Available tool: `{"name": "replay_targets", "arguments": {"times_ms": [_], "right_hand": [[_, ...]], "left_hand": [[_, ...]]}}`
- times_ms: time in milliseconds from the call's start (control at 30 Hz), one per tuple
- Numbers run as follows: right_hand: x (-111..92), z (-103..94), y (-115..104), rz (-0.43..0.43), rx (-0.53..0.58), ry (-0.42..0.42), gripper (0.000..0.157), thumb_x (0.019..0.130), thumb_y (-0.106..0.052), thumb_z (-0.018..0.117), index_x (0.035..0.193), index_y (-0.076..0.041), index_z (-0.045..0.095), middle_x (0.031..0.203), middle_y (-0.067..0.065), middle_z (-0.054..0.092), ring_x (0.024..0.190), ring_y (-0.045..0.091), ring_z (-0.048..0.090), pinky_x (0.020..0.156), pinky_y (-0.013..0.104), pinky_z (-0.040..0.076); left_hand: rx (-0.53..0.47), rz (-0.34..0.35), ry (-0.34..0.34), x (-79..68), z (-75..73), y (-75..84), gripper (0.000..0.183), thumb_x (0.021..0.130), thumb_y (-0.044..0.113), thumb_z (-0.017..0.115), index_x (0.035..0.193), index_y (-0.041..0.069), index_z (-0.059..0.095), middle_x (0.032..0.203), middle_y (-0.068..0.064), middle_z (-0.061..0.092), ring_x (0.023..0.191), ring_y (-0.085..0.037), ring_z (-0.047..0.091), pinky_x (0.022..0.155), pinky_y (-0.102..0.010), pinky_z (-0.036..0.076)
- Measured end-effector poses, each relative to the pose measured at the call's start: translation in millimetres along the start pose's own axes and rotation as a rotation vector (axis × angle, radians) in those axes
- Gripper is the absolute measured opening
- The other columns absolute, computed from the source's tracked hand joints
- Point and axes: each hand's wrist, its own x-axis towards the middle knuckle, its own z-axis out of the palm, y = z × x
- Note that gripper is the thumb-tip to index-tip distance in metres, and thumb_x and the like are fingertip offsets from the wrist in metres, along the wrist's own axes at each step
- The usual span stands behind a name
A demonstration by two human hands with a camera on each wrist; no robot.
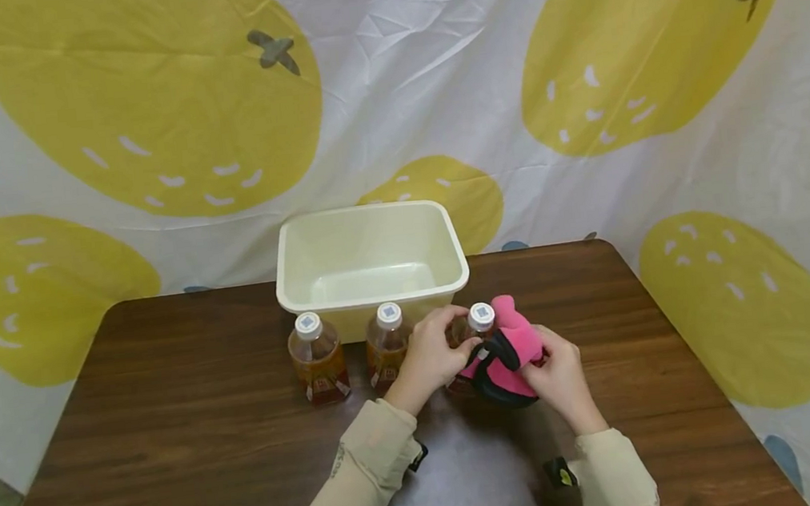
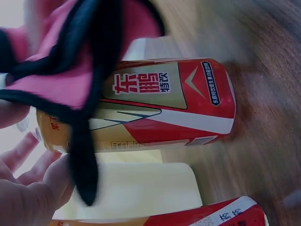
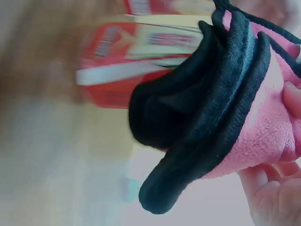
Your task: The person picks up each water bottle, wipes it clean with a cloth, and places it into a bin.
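Left bottle (image 1: 319, 365): one, upright, white-capped, on the desk (image 1: 175, 434) before the left end of the tub (image 1: 367, 236).
Tub: one, pale, open-topped; reference for all places here.
Middle bottle (image 1: 387, 351): one, upright, before the tub's front wall.
Left grip (image 1: 428, 355): before the tub's right front; finger and thumb parted about the right bottle's neck, thumb by the cloth's edging (whether it pinches anything, cannot tell).
Right bottle (image 1: 481, 316): one, upright, before the tub's right front corner, partly hidden by cloth. Probably firm, weighty if full, slick on its label; best held at the shoulder below the cap.
Cloth (image 1: 521, 341): one, pink, black-edged, right of the tub's front corner, against the right bottle. Fleecy (judging by nap), likely light, floppy, hardly fragile; best held by opposite edges.
Right grip (image 1: 560, 372): right of the tub, clamped on the cloth.
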Motion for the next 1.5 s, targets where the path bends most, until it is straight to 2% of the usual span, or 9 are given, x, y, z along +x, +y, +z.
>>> {"name": "replay_targets", "arguments": {"times_ms": [133,400,567,700,900,1033,1233,1367,1500], "right_hand": [[12,-2.2,-5,-0.036,-0.016,-0.031,0.022,0.065,0.007,0.072,0.085,-0.001,0.068,0.083,0.008,0.067,0.071,0.012,0.056,0.066,0.010,0.043],[1,1.5,1,0.092,-0.034,-0.016,0.018,0.065,0.009,0.069,0.079,0.001,0.063,0.067,0.008,0.060,0.058,0.010,0.047,0.053,0.019,0.043],[-6,4.1,6,0.111,-0.034,0.016,0.017,0.063,0.012,0.065,0.076,0.001,0.061,0.063,0.009,0.058,0.054,0.009,0.044,0.049,0.019,0.039],[-14,8.5,19,0.098,-0.050,0.001,0.020,0.061,0.013,0.065,0.076,0.000,0.061,0.064,0.008,0.059,0.055,0.010,0.045,0.050,0.023,0.041],[-34,28.9,53,0.030,-0.147,-0.088,0.023,0.056,0.012,0.066,0.073,-0.003,0.062,0.062,0.005,0.060,0.053,0.011,0.045,0.049,0.029,0.041],[-40,34.5,62,0.052,-0.140,-0.092,0.023,0.057,0.012,0.065,0.075,-0.002,0.064,0.066,0.007,0.063,0.055,0.016,0.052,0.052,0.032,0.044],[-34,24.8,49,0.059,-0.105,-0.082,0.021,0.060,0.009,0.068,0.078,0.000,0.064,0.066,0.006,0.062,0.057,0.007,0.048,0.052,0.025,0.043],[-18,10.8,26,-0.013,-0.061,-0.009,0.022,0.059,0.012,0.068,0.077,0.001,0.063,0.065,0.004,0.058,0.058,0.005,0.045,0.052,0.016,0.038],[3,-0.8,2,-0.073,-0.053,-0.006,0.024,0.062,0.009,0.070,0.084,0.001,0.065,0.075,0.008,0.064,0.065,0.012,0.052,0.061,0.012,0.042]], "left_hand": [[-0.006,-0.001,-0.003,0.8,-0.5,-0.2,0.034,0.071,0.007,0.069,0.104,0.007,0.063,0.095,-0.010,0.064,0.086,-0.023,0.059,0.075,-0.034,0.048],[0.009,0.014,0.005,0.9,0.3,-0.1,0.033,0.072,0.010,0.071,0.103,0.008,0.063,0.095,-0.009,0.064,0.087,-0.023,0.060,0.077,-0.033,0.048],[0.006,0.028,0.010,0.2,1.0,-0.5,0.033,0.072,0.013,0.073,0.103,0.007,0.063,0.097,-0.010,0.064,0.089,-0.023,0.060,0.078,-0.034,0.048],[-0.011,0.016,-0.001,0.1,1.2,-0.7,0.034,0.073,0.018,0.074,0.104,0.008,0.063,0.099,-0.010,0.064,0.089,-0.023,0.059,0.077,-0.034,0.048],[-0.018,-0.012,-0.008,-0.9,0.4,0.3,0.037,0.073,0.021,0.075,0.106,0.009,0.062,0.101,-0.008,0.063,0.094,-0.023,0.059,0.078,-0.036,0.048],[-0.015,-0.021,-0.013,-0.8,0.1,1.3,0.037,0.074,0.021,0.074,0.107,0.009,0.062,0.103,-0.008,0.063,0.095,-0.023,0.059,0.079,-0.037,0.048],[-0.007,-0.008,-0.014,-0.2,0.5,0.2,0.037,0.073,0.021,0.075,0.105,0.009,0.062,0.101,-0.008,0.063,0.094,-0.023,0.059,0.079,-0.036,0.047],[0.005,0.017,-0.006,0.6,1.1,-0.8,0.035,0.073,0.020,0.075,0.104,0.008,0.063,0.099,-0.009,0.063,0.091,-0.024,0.059,0.077,-0.035,0.047],[0.009,0.016,-0.005,1.4,1.1,-0.2,0.033,0.071,0.012,0.072,0.103,0.009,0.063,0.097,-0.008,0.064,0.088,-0.022,0.059,0.076,-0.033,0.048]]}}
